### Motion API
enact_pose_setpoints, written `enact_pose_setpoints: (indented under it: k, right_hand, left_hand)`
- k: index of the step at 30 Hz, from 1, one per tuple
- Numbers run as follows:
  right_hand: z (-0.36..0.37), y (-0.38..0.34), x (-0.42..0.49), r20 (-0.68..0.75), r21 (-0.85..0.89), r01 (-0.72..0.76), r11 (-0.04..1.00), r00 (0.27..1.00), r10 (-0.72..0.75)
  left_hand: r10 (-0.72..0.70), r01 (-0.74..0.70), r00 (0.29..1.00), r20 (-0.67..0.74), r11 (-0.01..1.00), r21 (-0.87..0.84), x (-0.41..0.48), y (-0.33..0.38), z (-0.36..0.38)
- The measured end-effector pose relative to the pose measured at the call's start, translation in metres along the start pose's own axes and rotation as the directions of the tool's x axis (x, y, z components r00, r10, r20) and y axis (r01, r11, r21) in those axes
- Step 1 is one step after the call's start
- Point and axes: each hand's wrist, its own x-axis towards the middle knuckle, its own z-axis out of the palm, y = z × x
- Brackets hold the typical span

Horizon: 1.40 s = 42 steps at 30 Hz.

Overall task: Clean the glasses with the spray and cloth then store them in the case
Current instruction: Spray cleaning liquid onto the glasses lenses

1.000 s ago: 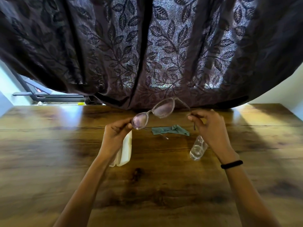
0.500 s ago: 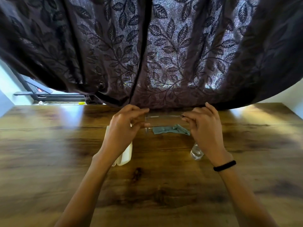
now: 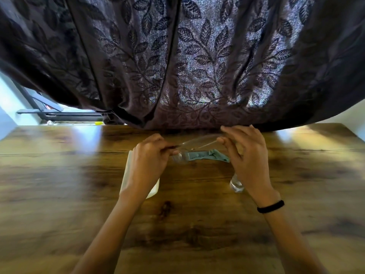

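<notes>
Clear-framed glasses (image 3: 194,144) hang just above the wooden table (image 3: 59,194), held between both hands and seen edge-on. My left hand (image 3: 148,165) pinches the left end near one lens. My right hand (image 3: 246,159) pinches the right end. A crumpled teal cloth (image 3: 205,156) lies on the table right under the glasses. The white glasses case (image 3: 154,191) lies beneath my left hand, mostly hidden. Behind my right wrist stands the small clear spray bottle (image 3: 236,184), with only its lower part showing.
A dark curtain (image 3: 187,66) with a leaf pattern hangs down to the table's far edge, just beyond my hands. A dark stand or frame (image 3: 59,114) sits past the far left corner. A black band (image 3: 270,206) is on my right wrist.
The glasses came down from a raised, lens-facing pose to lie flat and edge-on low over the cloth. Both hands moved closer to the table and curled around the frame's ends.
</notes>
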Motion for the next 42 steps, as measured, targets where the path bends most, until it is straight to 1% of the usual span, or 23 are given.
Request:
enact_pose_setpoints:
  k: [4, 6, 8, 10, 13, 16, 19, 22, 24, 27, 30, 32, 33, 37, 39, 42]
  right_hand:
    - [0.0, 0.015, -0.016, -0.058, 0.022, -0.113, 0.993, 0.992, 0.114]
    - [0.002, 0.024, -0.027, -0.037, 0.055, -0.192, 0.98, 0.98, 0.194]
    - [0.007, 0.03, -0.04, 0.011, 0.092, -0.258, 0.962, 0.966, 0.258]
    - [0.011, 0.031, -0.051, 0.037, 0.135, -0.286, 0.949, 0.958, 0.283]
    - [0.018, 0.027, -0.062, 0.029, 0.216, -0.323, 0.921, 0.945, 0.325]
    - [0.024, 0.031, -0.073, 0.007, 0.198, -0.306, 0.931, 0.95, 0.311]
    - [0.026, 0.034, -0.08, 0.032, 0.189, -0.315, 0.93, 0.948, 0.315]
    - [0.028, 0.034, -0.078, 0.056, 0.163, -0.303, 0.939, 0.953, 0.298]
    - [0.029, 0.03, -0.07, 0.113, 0.172, -0.29, 0.942, 0.955, 0.273]
    - [0.031, 0.017, -0.055, 0.222, 0.251, -0.303, 0.919, 0.942, 0.25]
    - [0.034, -0.005, -0.04, 0.325, 0.314, -0.238, 0.919, 0.936, 0.131]
    - [0.037, -0.018, -0.032, 0.375, 0.35, -0.175, 0.92, 0.927, 0.034]
    - [0.039, -0.022, -0.03, 0.394, 0.35, -0.159, 0.923, 0.919, 0.009]
    - [0.045, -0.027, -0.027, 0.424, 0.3, -0.125, 0.946, 0.906, -0.015]
    - [0.046, -0.028, -0.027, 0.412, 0.315, -0.128, 0.941, 0.911, -0.014]
    - [0.043, -0.028, -0.027, 0.356, 0.376, -0.159, 0.913, 0.935, 0.016]
  left_hand:
    - [-0.124, 0.113, 0.986, -0.107, 0.988, -0.108, -0.005, -0.011, 0.003]
    - [-0.206, 0.183, 0.969, -0.14, 0.97, -0.159, -0.007, -0.013, 0.005]
    - [-0.299, 0.255, 0.943, -0.144, 0.931, -0.261, -0.008, -0.015, 0.01]
    - [-0.364, 0.301, 0.922, -0.135, 0.889, -0.344, -0.009, -0.016, 0.016]
    - [-0.418, 0.331, 0.9, -0.124, 0.841, -0.428, -0.011, -0.015, 0.025]
    - [-0.471, 0.361, 0.874, -0.114, 0.79, -0.495, -0.012, -0.016, 0.034]
    - [-0.517, 0.401, 0.852, -0.083, 0.745, -0.533, -0.015, -0.019, 0.042]
    - [-0.521, 0.411, 0.85, -0.079, 0.75, -0.518, -0.018, -0.018, 0.045]
    - [-0.499, 0.39, 0.861, -0.095, 0.77, -0.504, -0.018, -0.016, 0.046]
    - [-0.491, 0.374, 0.862, -0.126, 0.784, -0.495, -0.017, -0.014, 0.047]
    - [-0.484, 0.355, 0.862, -0.154, 0.79, -0.499, -0.015, -0.01, 0.048]
    - [-0.472, 0.338, 0.864, -0.173, 0.8, -0.496, -0.015, -0.009, 0.048]
    - [-0.469, 0.329, 0.865, -0.179, 0.799, -0.503, -0.015, -0.008, 0.048]
    - [-0.451, 0.304, 0.874, -0.181, 0.798, -0.521, -0.016, -0.006, 0.048]
    - [-0.45, 0.301, 0.874, -0.18, 0.795, -0.526, -0.017, -0.005, 0.047]
    - [-0.449, 0.296, 0.871, -0.196, 0.802, -0.519, -0.017, -0.006, 0.048]
